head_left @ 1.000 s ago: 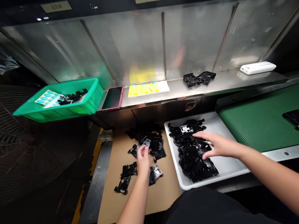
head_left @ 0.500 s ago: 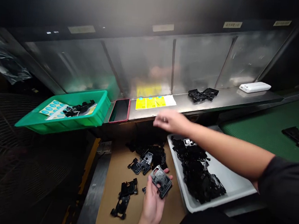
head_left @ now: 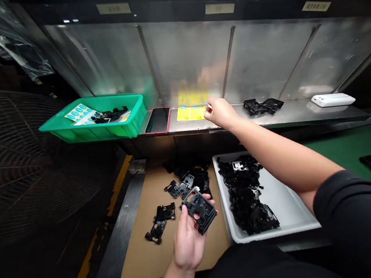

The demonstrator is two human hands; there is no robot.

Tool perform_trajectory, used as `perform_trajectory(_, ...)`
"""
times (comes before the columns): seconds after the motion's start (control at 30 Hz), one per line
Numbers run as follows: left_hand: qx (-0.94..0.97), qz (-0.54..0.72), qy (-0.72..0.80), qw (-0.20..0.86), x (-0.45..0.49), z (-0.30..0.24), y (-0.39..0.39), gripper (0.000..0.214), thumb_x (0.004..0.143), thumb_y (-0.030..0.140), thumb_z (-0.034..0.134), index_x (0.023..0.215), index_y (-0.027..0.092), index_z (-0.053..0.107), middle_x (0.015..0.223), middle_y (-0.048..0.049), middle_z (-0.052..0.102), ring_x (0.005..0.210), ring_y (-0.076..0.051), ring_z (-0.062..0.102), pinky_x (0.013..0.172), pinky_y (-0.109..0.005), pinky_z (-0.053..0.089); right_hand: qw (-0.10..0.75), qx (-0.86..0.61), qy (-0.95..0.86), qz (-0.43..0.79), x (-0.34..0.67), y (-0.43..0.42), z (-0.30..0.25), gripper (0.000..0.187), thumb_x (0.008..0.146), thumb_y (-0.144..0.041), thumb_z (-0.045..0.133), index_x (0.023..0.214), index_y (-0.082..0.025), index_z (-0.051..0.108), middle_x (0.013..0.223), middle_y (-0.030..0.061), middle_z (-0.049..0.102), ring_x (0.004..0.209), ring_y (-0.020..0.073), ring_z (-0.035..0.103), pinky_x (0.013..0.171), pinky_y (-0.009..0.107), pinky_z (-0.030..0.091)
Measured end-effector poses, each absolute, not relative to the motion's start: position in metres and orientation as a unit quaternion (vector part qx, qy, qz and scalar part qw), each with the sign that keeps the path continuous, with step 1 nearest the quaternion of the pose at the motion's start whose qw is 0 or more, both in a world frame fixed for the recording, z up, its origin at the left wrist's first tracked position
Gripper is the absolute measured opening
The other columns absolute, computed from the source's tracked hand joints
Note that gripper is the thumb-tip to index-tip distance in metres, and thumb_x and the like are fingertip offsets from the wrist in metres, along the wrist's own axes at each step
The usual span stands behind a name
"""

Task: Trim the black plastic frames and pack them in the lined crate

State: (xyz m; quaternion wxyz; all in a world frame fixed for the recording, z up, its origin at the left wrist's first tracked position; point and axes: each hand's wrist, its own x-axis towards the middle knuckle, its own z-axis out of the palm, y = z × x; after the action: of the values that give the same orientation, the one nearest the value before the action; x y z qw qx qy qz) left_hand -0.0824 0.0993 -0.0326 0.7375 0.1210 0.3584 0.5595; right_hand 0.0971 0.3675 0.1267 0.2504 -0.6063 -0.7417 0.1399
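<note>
My left hand (head_left: 189,241) is closed round the edges of a black plastic part (head_left: 200,211), a flat frame with cut-outs, held tilted above the cardboard. Over the metal shelf, the fingers of my right hand (head_left: 219,112) are pinched on a slim, light-coloured tool (head_left: 206,104) whose exact kind is too small to make out. Just beneath those fingers lies a yellow label sheet (head_left: 188,113) with blue dots, its right end hidden by the hand. Several more black parts (head_left: 160,220) rest on the cardboard (head_left: 146,263) to the left of and behind my left hand.
A white tray (head_left: 295,228) with heaped black parts stands on the right. Along the shelf are a green bin (head_left: 106,137), a phone (head_left: 158,120), two black parts (head_left: 262,106) and a white device (head_left: 333,100). A fan (head_left: 36,167) stands left; a green mat (head_left: 347,142) lies right.
My right hand has moved from in front of the shelf up to the label sheet and now pinches the slim tool. My left hand still holds the black part, turned slightly.
</note>
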Motion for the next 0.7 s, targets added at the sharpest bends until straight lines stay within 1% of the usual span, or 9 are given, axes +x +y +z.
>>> perform_trajectory(0.13, 0.140, 0.556, 0.359, 0.736, -0.085, -0.017, 0.095, 0.059, 0.104, 0.065, 0.048, 0.129, 0.019, 0.077, 0.132, -0.0143, 0.076, 0.119, -0.031, 0.072, 0.101, -0.043, 0.062, 0.271, -0.483, -0.795, 0.247, 0.110, 0.284, 0.121, 0.017, 0.089, -0.008, 0.062, 0.103, -0.017, 0.064, 0.087, 0.0012, 0.071, 0.076, 0.0144, 0.065, 0.072, 0.024, 0.050)
perform_trajectory(0.2, 0.146, 0.551, 0.359, 0.739, -0.085, -0.011, 0.095, 0.062, 0.104, 0.067, 0.046, 0.128, 0.019, 0.077, 0.130, -0.0147, 0.077, 0.121, -0.032, 0.072, 0.104, -0.045, 0.061, 0.261, -0.438, -0.803, 0.309, 0.119, 0.239, 0.106, 0.013, 0.091, -0.009, 0.058, 0.098, -0.018, 0.062, 0.076, -0.0014, 0.070, 0.069, 0.0130, 0.066, 0.067, 0.023, 0.051)
perform_trajectory(0.23, 0.149, 0.549, 0.360, 0.739, -0.085, -0.008, 0.095, 0.063, 0.104, 0.067, 0.045, 0.128, 0.018, 0.078, 0.130, -0.0147, 0.077, 0.122, -0.033, 0.071, 0.107, -0.047, 0.059, 0.260, -0.411, -0.798, 0.355, 0.123, 0.219, 0.097, 0.010, 0.094, -0.011, 0.054, 0.096, -0.018, 0.060, 0.074, -0.0008, 0.072, 0.070, 0.0132, 0.070, 0.069, 0.023, 0.054)
perform_trajectory(0.27, 0.152, 0.548, 0.360, 0.740, -0.085, -0.006, 0.095, 0.062, 0.105, 0.066, 0.044, 0.127, 0.018, 0.078, 0.129, -0.0144, 0.077, 0.124, -0.033, 0.071, 0.111, -0.048, 0.057, 0.278, -0.368, -0.758, 0.462, 0.128, 0.201, 0.089, 0.006, 0.098, -0.014, 0.055, 0.098, -0.018, 0.059, 0.080, 0.0034, 0.077, 0.077, 0.0153, 0.075, 0.071, 0.025, 0.056)
perform_trajectory(0.3, 0.154, 0.545, 0.359, 0.741, -0.084, -0.004, 0.096, 0.061, 0.106, 0.063, 0.043, 0.127, 0.018, 0.078, 0.129, -0.0138, 0.078, 0.125, -0.032, 0.070, 0.115, -0.048, 0.054, 0.290, -0.342, -0.710, 0.542, 0.131, 0.185, 0.081, 0.004, 0.099, -0.021, 0.061, 0.101, -0.018, 0.058, 0.089, 0.0070, 0.080, 0.083, 0.0170, 0.077, 0.069, 0.024, 0.056)
perform_trajectory(0.37, 0.159, 0.537, 0.354, 0.749, -0.082, -0.001, 0.095, 0.057, 0.108, 0.057, 0.042, 0.129, 0.018, 0.077, 0.126, -0.0127, 0.079, 0.125, -0.031, 0.071, 0.120, -0.049, 0.050, 0.304, -0.308, -0.641, 0.634, 0.136, 0.160, 0.068, 0.019, 0.097, -0.027, 0.073, 0.105, -0.019, 0.058, 0.101, 0.0104, 0.083, 0.090, 0.0175, 0.079, 0.066, 0.023, 0.055)
perform_trajectory(0.5, 0.179, 0.527, 0.341, 0.758, -0.073, -0.003, 0.092, 0.055, 0.108, 0.054, 0.042, 0.130, 0.016, 0.076, 0.121, -0.0136, 0.080, 0.117, -0.029, 0.074, 0.117, -0.047, 0.052, 0.378, -0.265, -0.558, 0.689, 0.131, 0.128, 0.054, 0.013, 0.102, -0.029, 0.073, 0.103, -0.018, 0.065, 0.092, 0.0054, 0.082, 0.093, 0.0147, 0.079, 0.098, 0.034, 0.060)
perform_trajectory(0.6, 0.184, 0.538, 0.325, 0.756, -0.064, -0.007, 0.090, 0.057, 0.107, 0.060, 0.045, 0.129, 0.017, 0.077, 0.127, -0.0145, 0.079, 0.130, -0.031, 0.069, 0.121, -0.049, 0.049, 0.444, -0.267, -0.555, 0.651, 0.120, 0.118, 0.047, 0.008, 0.095, -0.024, 0.082, 0.096, -0.018, 0.077, 0.090, -0.0007, 0.074, 0.089, 0.0108, 0.074, 0.123, 0.039, 0.049)
perform_trajectory(0.7, 0.179, 0.554, 0.327, 0.744, -0.056, -0.008, 0.088, 0.060, 0.101, 0.067, 0.054, 0.123, 0.017, 0.079, 0.130, -0.0155, 0.078, 0.143, -0.035, 0.060, 0.125, -0.053, 0.046, 0.471, -0.288, -0.571, 0.608, 0.112, 0.114, 0.042, 0.006, 0.091, -0.022, 0.085, 0.094, -0.019, 0.081, 0.092, -0.0017, 0.073, 0.088, 0.0104, 0.071, 0.133, 0.042, 0.037)
